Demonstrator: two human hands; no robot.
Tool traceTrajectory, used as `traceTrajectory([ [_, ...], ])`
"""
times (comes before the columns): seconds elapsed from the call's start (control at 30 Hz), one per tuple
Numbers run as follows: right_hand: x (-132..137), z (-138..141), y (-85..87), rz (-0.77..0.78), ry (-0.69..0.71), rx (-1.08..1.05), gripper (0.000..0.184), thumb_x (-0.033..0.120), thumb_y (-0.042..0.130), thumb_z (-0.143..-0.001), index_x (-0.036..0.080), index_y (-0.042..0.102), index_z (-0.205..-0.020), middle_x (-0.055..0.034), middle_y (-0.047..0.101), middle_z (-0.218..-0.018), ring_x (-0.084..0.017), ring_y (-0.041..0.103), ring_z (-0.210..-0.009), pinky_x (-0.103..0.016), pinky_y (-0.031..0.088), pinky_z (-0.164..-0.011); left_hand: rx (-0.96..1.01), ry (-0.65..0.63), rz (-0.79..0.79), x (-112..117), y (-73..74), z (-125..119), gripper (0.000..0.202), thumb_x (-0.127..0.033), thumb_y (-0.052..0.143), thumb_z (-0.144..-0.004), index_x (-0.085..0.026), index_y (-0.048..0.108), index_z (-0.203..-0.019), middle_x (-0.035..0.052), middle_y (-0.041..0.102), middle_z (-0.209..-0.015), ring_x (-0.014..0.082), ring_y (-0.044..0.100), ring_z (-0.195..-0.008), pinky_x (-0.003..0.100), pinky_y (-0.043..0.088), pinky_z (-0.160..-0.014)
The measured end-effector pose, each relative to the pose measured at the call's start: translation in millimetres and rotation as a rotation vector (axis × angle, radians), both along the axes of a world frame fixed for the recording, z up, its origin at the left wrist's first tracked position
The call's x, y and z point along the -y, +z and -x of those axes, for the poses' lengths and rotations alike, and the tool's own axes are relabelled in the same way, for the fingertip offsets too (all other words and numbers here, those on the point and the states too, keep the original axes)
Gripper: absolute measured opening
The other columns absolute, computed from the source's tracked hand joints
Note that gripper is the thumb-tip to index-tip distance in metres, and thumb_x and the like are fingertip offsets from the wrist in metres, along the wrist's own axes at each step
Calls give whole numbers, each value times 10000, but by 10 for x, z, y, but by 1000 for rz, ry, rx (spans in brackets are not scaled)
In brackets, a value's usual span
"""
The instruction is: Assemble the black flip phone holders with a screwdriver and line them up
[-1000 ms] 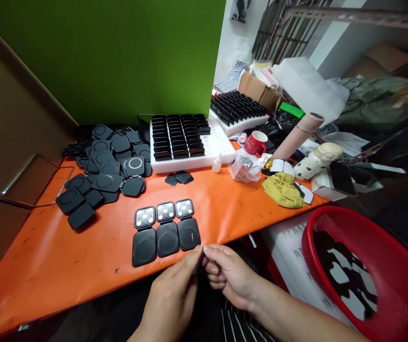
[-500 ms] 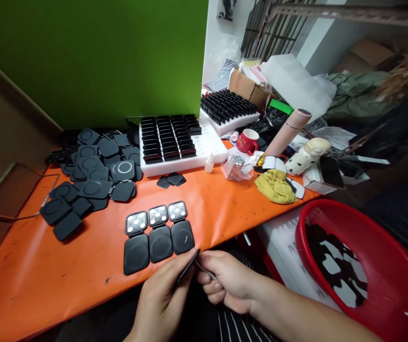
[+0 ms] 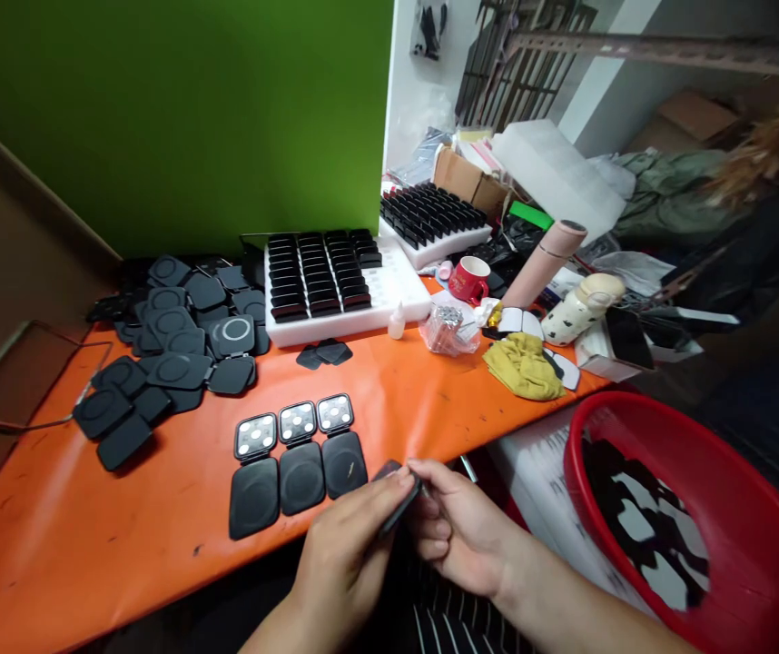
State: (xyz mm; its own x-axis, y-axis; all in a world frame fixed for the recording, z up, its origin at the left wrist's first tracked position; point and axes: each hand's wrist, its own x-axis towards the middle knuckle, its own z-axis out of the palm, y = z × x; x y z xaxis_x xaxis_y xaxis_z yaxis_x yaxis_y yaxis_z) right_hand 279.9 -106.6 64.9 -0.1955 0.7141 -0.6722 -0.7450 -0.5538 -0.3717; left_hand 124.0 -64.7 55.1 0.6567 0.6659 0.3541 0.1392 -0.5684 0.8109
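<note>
Black flat piece (image 3: 401,513) is held by the near edge of the orange table (image 3: 417,400), kinda tilted, clamped by the fingers of the left hand (image 3: 345,540). The right hand (image 3: 464,527) is curled right up at its edge; whether anything's gripped in there can't really be told. Three opened hinged units (image 3: 301,477), upper halves dotted white, are lined up just beside, and loose black pads (image 3: 182,331) are heaped farther left.

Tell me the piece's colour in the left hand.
The piece is black; head view shows it.
</note>
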Motion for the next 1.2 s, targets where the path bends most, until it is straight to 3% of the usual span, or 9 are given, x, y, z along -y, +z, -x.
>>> traceTrajectory([
  [0.17, -70, -186, -235, -452, 193, 923, 232, 399, 577, -764, 168, 553, -770, 26, 514, -666, -91, 440, -591, -206, 331, -546, 165, 300, 629, -346, -124, -299, 315, -295, 512, -822, -166, 501, -1110, 94, 631, -1034, 215, 612, -930, 314, 517, -762],
  [0.3, -271, -327, -414, -489, 338, 1320, 320, 423, 422, -844, 176, 479, -649, 26, 472, -599, -109, 425, -569, -223, 312, -527, 174, 304, 657, -607, -242, -308, 503, -303, 503, -815, -164, 361, -1277, 127, 578, -1142, 230, 569, -1018, 368, 473, -847],
  [0.4, -486, -405, -503, -417, 454, 1587, 347, 418, 386, -858, 180, 465, -619, 17, 487, -580, -115, 432, -551, -227, 281, -503, 24, 359, 493, -595, -337, -110, 433, -298, 492, -823, -229, 437, -1247, 93, 476, -1283, 246, 436, -1176, 441, 311, -1006],
  [0.47, -601, -406, -536, -405, 596, 1734, 350, 419, 382, -862, 180, 499, -634, -3, 543, -608, -127, 472, -572, -235, 276, -513, -286, 304, 175, -478, -418, 47, 377, -310, 453, -843, -269, 481, -1217, 54, 465, -1303, 255, 387, -1216, 482, 250, -1032],
  [0.6, -680, -304, -573, -389, 800, 1953, 373, 452, 349, -873, 186, 573, -738, -55, 638, -723, -174, 566, -666, -261, 286, -549, -676, 156, -255, -158, -592, 248, 501, -343, 412, -863, -268, 291, -1343, 47, 363, -1376, 291, 324, -1254, 567, 257, -999],
  [0.93, -586, -303, -602, -439, 630, 1968, 337, 443, 343, -878, 202, 508, -711, -13, 608, -669, -149, 549, -627, -236, 278, -540, -668, -31, -612, -5, -582, 507, 484, -170, 441, -839, -243, 357, -1309, 14, 473, -1301, 253, 414, -1197, 496, 277, -1020],
  [1.07, -579, -335, -600, -477, 462, 1814, 338, 436, 309, -890, 206, 502, -735, 2, 584, -664, -139, 538, -616, -218, 317, -544, -512, -228, -507, 116, -547, 655, 419, -101, 419, -807, -218, 481, -1205, 29, 672, -895, 176, 617, -843, 350, 477, -837],
  [1.13, -564, -375, -623, -485, 363, 1723, 334, 449, 300, -889, 210, 512, -794, 3, 586, -678, -141, 547, -623, -215, 348, -557, -472, -177, -401, 143, -551, 727, 428, -79, 382, -800, -217, 489, -1191, 16, 635, -694, 149, 592, -622, 293, 512, -661],
  [1.2, -544, -424, -670, -472, 267, 1671, 329, 466, 315, -878, 208, 517, -846, -11, 605, -716, -155, 566, -657, -224, 381, -591, -453, -52, -302, 66, -549, 810, 448, -87, 358, -806, -240, 468, -1213, 26, 613, -709, 150, 574, -625, 275, 498, -613],
])
